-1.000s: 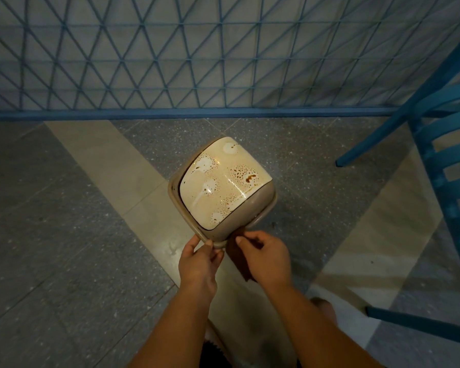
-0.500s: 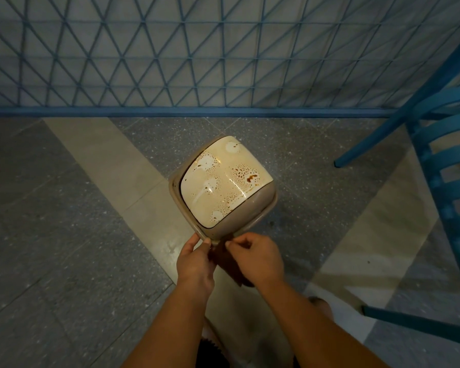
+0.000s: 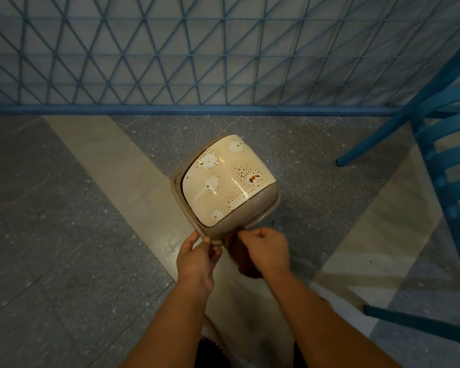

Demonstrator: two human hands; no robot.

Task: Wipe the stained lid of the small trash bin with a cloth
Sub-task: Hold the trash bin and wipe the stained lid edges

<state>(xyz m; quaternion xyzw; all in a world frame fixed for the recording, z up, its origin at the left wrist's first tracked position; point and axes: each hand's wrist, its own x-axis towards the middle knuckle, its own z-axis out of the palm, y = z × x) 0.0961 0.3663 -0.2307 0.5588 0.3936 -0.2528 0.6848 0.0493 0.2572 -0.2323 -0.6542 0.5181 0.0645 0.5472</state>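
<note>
A small beige trash bin (image 3: 266, 208) stands on the floor in the middle of the head view. Its cream lid (image 3: 223, 187) carries brown speckled stains and pale round patches. My left hand (image 3: 197, 258) pinches the bin's near corner rim between thumb and fingers. Just to the right, my right hand (image 3: 266, 249) is closed on a dark brown cloth (image 3: 243, 261). The cloth hangs under that hand against the near corner and lies off the lid. Most of the cloth is hidden by my right hand.
A blue lattice fence (image 3: 223, 62) with a low rail runs across behind the bin. A blue chair (image 3: 449, 181) stands at the right, one leg close to the bin. Grey and beige floor tiles (image 3: 64, 235) spread to the left.
My right hand has moved a little left and up with the cloth, toward the bin's near corner. My left hand has stayed on the rim. The bin has not moved.
</note>
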